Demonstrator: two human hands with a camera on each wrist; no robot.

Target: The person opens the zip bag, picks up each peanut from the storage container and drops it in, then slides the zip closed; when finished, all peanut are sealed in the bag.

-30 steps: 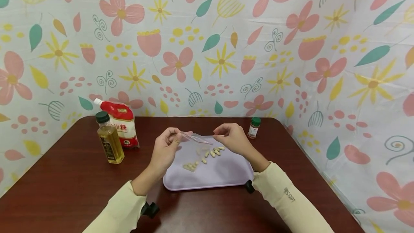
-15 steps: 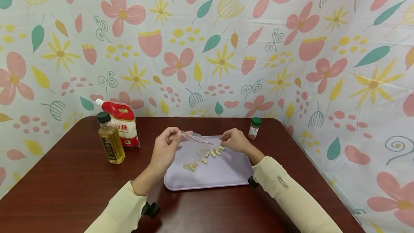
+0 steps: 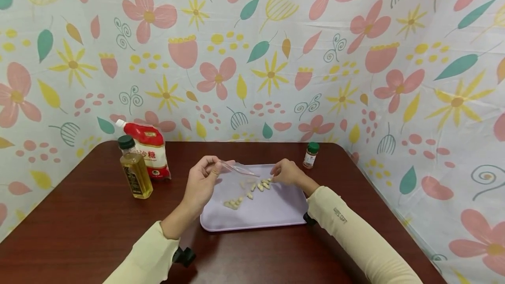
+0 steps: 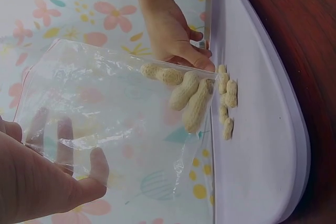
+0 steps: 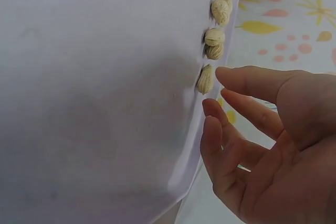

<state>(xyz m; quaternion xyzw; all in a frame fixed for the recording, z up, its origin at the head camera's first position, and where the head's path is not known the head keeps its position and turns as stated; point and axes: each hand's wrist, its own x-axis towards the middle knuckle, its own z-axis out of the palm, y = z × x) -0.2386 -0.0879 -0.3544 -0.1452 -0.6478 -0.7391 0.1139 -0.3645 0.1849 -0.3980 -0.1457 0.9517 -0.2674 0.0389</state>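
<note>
My left hand (image 3: pixel 201 183) pinches the rim of a clear plastic zip bag (image 4: pixel 115 93), which hangs over the lilac tray (image 3: pixel 276 209). Several peanuts in the shell (image 4: pixel 195 109) lie at the bag's bottom. Loose peanuts (image 3: pixel 261 186) form an uneven line on the tray toward its back right. Down by the end of that line is my right hand (image 3: pixel 289 173), thumb and fingers bent but apart. In the right wrist view a single peanut (image 5: pixel 205 80) sits just beyond the thumb tip, with nothing between the fingers.
An oil bottle (image 3: pixel 135 174) with a green cap stands left of the tray, in front of a red and white sugar pouch (image 3: pixel 154 154). Behind the right hand is a small green-lidded jar (image 3: pixel 310 157). A flowered cloth (image 3: pixel 252 56) hangs beyond the brown table (image 3: pixel 87 214).
My right hand has moved away from the bag, slightly right and down to the peanuts at the end of the line. The left hand and bag have stayed nearly still.
</note>
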